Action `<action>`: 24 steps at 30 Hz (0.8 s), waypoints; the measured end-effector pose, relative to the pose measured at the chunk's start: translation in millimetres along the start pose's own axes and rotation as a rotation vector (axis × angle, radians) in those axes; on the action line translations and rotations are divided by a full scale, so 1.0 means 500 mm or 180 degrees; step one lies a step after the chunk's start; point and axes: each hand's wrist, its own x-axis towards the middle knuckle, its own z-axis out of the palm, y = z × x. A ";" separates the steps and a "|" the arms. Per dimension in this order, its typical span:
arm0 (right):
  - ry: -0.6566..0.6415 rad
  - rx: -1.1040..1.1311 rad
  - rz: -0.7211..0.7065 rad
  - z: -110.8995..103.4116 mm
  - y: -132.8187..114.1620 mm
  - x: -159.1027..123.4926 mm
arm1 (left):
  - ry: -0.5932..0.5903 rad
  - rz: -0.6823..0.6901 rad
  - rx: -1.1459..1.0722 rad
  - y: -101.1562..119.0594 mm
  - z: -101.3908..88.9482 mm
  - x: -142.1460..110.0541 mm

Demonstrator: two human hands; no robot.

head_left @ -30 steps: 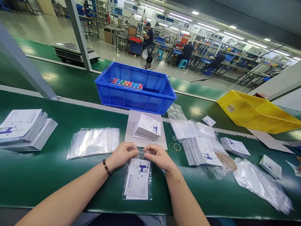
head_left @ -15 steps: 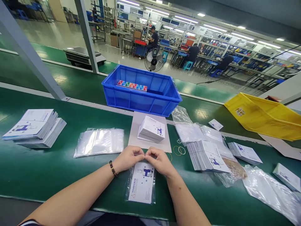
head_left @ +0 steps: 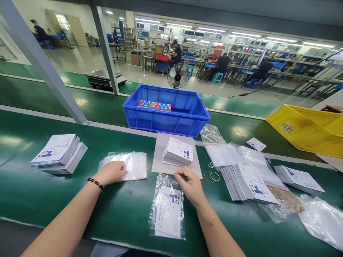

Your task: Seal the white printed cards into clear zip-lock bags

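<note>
My left hand point(head_left: 114, 170) is on the pile of clear plastic bags point(head_left: 138, 166), fingers bent and pinched at the top bag; the fingertips are partly hidden. My right hand point(head_left: 189, 182) has thumb and forefinger together at the top right corner of a clear zip bag point(head_left: 169, 181). Inside that bag lies a white booklet point(head_left: 168, 214) with a purple picture, flat on the green bench before me. Beyond my right hand, a stack of similar booklets point(head_left: 178, 151) rests on a grey-white sheet point(head_left: 157, 162).
Banded booklets point(head_left: 57, 151) stand at left; more booklets point(head_left: 249, 182) lie at right among plastic bags point(head_left: 225, 155). Rubber bands point(head_left: 214, 176) lie near the sheet. A blue bin point(head_left: 166, 119) stands behind, a yellow bin point(head_left: 302, 125) at far right. A slanted metal post point(head_left: 50, 67) rises at left.
My left hand has left the booklet's bag and moved left onto the bag pile. My right hand stays near the bag's top edge. The camera view has shifted.
</note>
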 end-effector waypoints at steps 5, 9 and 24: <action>-0.0010 0.0151 -0.0157 0.016 -0.015 -0.006 | 0.0208 0.0236 -0.0170 0.037 -0.008 -0.023; -0.0325 0.0371 -0.0248 0.042 -0.021 -0.020 | 0.0372 0.0765 -0.0581 0.125 -0.010 -0.065; -0.0046 -0.0748 -0.0701 0.044 -0.010 -0.030 | 0.0019 0.0719 -0.3776 0.262 0.089 -0.011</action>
